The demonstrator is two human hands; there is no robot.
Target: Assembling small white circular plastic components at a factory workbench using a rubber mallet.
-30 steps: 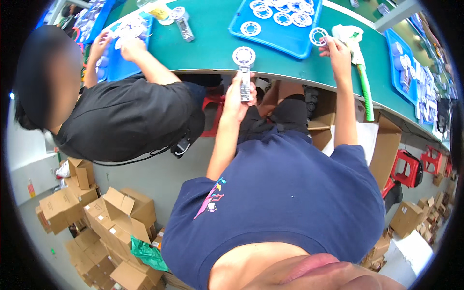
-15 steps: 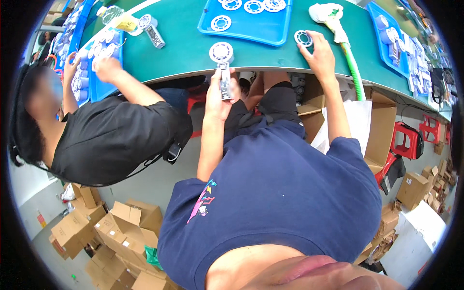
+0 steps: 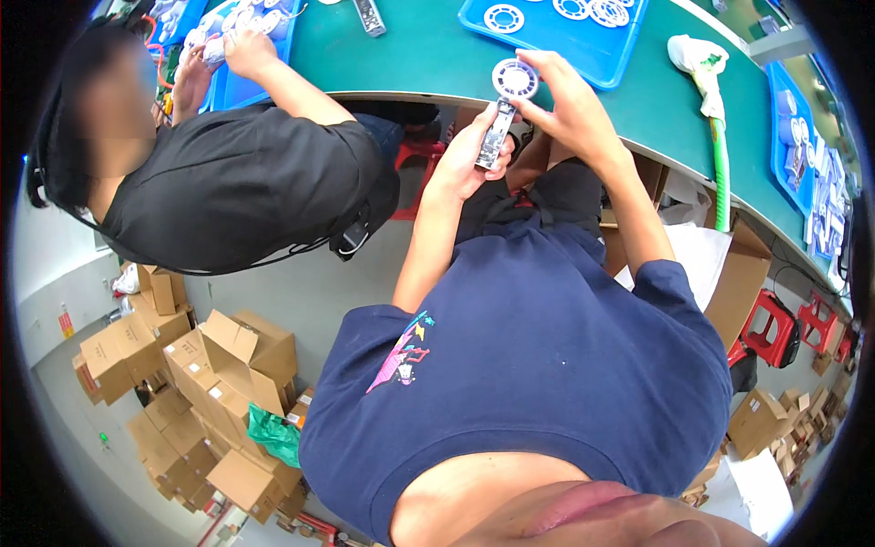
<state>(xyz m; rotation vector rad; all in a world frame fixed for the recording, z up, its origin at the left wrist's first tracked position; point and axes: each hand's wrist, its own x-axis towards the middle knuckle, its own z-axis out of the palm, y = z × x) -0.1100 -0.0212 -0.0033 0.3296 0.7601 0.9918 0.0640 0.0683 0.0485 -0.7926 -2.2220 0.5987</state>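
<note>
My left hand [image 3: 468, 155] is closed around the handle of a small handheld fan [image 3: 493, 137], held upright at the table's front edge. The handle's face is uncovered and shows dark and silvery inner parts. My right hand [image 3: 576, 108] comes in from the right, thumb and index finger pinching the rim of a round white slotted fan cover [image 3: 515, 79] at the fan's head. Whether the cover is seated or just resting there, I cannot tell. Beyond my hands, a blue tray [image 3: 551, 44] on the green table [image 3: 410, 64] holds several similar white rings.
Another fan handle [image 3: 369, 16] lies at the far left. A co-worker in a black shirt [image 3: 246, 182] handles white parts over a blue tray. To my right are a green stick [image 3: 720, 173] with a white-wrapped head and a tray [image 3: 782, 150] of parts. A cardboard box [image 3: 740, 278] stands below.
My right hand has moved left from the tabletop with the white ring and brought it to the fan's head. The whole view has shifted, with the table appearing farther right and higher.
</note>
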